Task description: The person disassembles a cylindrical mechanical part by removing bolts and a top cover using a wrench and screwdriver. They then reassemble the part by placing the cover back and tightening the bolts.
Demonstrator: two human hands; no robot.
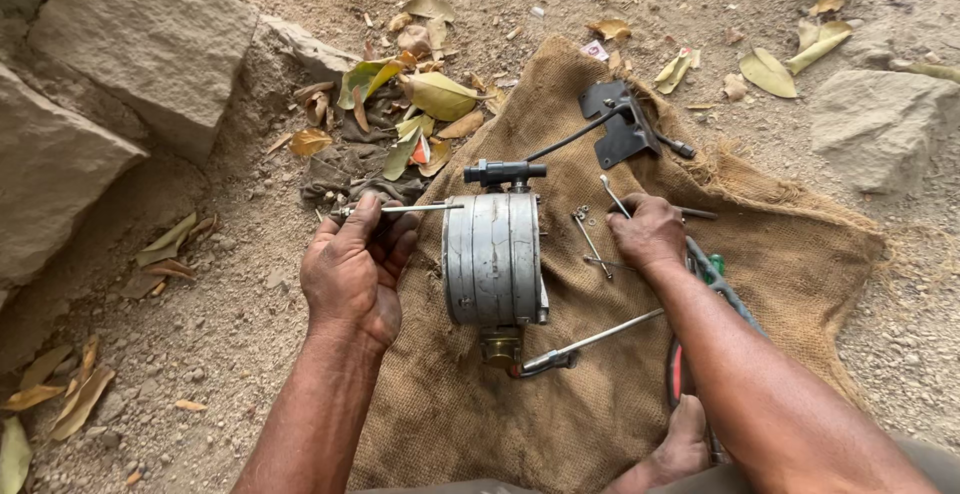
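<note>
Nearest the camera, a bare foot point(680, 449) rests on the burlap sack point(800, 254), below and to the right of the round metal housing point(492, 259) that stands on its edge in the middle of the sack. A long socket wrench point(590, 342) lies just right of the housing's lower end, beside a brass fitting point(501, 347). The left hand point(355, 269) sits just left of the housing, fingers curled around a thin long bolt point(400, 210) that runs level into the housing's upper left edge; keeping that bolt straight along its hole, not tilted, looks like the way to seat it cleanly. The wrist is bent inward, thumb on top. The right hand point(648, 234) rests palm down on the sack right of the housing, fingers closed over loose rods point(590, 239), though what exactly it grips is hidden. Beyond the housing lie a black bracket point(622, 124), then dry leaves point(435, 94) and stones point(130, 44).
</note>
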